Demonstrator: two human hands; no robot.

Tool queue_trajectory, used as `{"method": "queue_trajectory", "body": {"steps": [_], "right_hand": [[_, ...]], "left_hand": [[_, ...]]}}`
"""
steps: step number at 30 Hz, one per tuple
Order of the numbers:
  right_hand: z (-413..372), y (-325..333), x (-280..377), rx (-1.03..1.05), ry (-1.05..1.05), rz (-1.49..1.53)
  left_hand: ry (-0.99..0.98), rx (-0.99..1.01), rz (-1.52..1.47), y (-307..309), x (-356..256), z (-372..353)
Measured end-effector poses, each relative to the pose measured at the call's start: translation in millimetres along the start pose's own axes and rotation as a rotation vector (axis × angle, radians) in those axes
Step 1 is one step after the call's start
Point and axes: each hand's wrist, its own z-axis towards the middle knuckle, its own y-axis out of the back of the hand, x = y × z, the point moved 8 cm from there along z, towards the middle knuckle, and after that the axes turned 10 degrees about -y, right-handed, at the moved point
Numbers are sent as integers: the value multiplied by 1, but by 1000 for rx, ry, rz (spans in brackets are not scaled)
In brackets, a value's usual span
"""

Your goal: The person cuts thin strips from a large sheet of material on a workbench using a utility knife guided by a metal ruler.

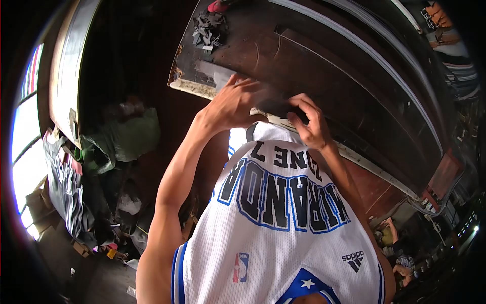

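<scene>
At the near edge of a dark worktable (314,76), my left hand (235,101) reaches over the worn, pale rim. Its fingertips are at a dark, blurred piece of material (271,99), and their grip on it is hard to make out. My right hand (311,121) is on the other side of that piece, its fingers curved and thumb apart from them. A grey flat strip (210,71) lies on the table just beyond my left hand.
A pile of dark scraps (207,29) and a red object (218,5) are at the table's far left. Long pale rails (354,38) run along the table. Green bags (124,137) and piled cloth (68,190) stand left. Another person (392,233) is at lower right.
</scene>
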Motion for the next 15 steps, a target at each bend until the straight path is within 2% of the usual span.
{"method": "queue_trajectory", "body": {"steps": [1, 3, 5, 7, 10, 13, 15], "right_hand": [[-2, -2, 1, 7, -4, 4], [-7, -10, -1, 38, 5, -46], [-11, -16, -3, 75, -17, -63], [-13, -22, 5, 74, -36, -31], [-15, -25, 2, 85, -51, -58], [-13, -25, 2, 112, -82, -46], [-11, -25, 4, 131, -95, -23]], "left_hand": [[30, 43, -52, 2, -5, -1], [-6, -2, -91, 3, -9, -4], [245, -35, -379, -12, 13, -8], [265, -94, -327, -5, 13, -5], [482, 46, -261, -29, 27, -1], [530, 141, -207, -40, 28, 6], [492, 113, -164, -40, 25, 10]]}}
